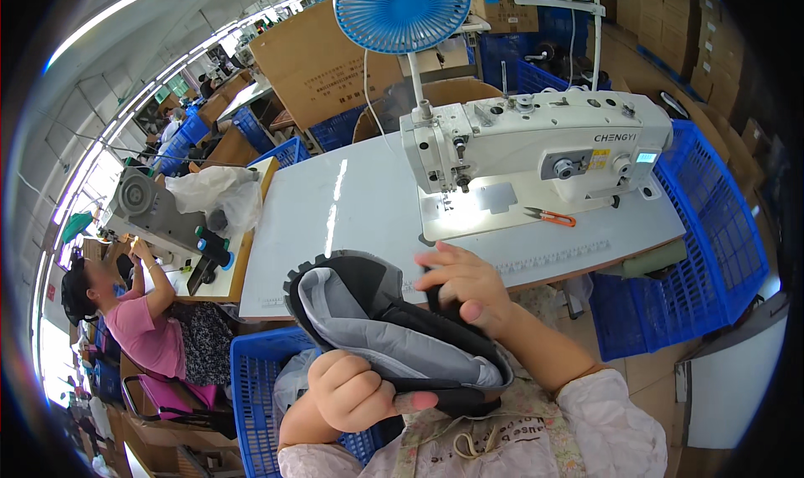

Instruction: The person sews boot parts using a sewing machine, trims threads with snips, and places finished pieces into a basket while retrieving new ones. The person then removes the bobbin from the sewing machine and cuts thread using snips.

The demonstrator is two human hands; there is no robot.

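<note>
A black shoe upper (377, 331) with a padded grey lining and a notched black edge is held in front of my body, over the near edge of the table. My left hand (356, 390) is closed around its lower left side, thumb pointing right. At its upper right, my right hand (469, 290) has its fingers apart, slightly smeared by motion. A black part of the upper shows just behind those fingers; whether they touch it is unclear. Beyond stands a white sewing machine (519, 143), its lamp lighting the needle plate. Orange-handled thread snips (553, 218) lie on the machine bed.
The grey-white table (293, 202) carries a ruler strip along its near edge. Blue plastic crates stand at right (695, 252) and lower left (251, 377). A blue fan (402, 13) rises behind the machine. At left, a co-worker in pink (146, 331) sits by another machine (146, 210).
</note>
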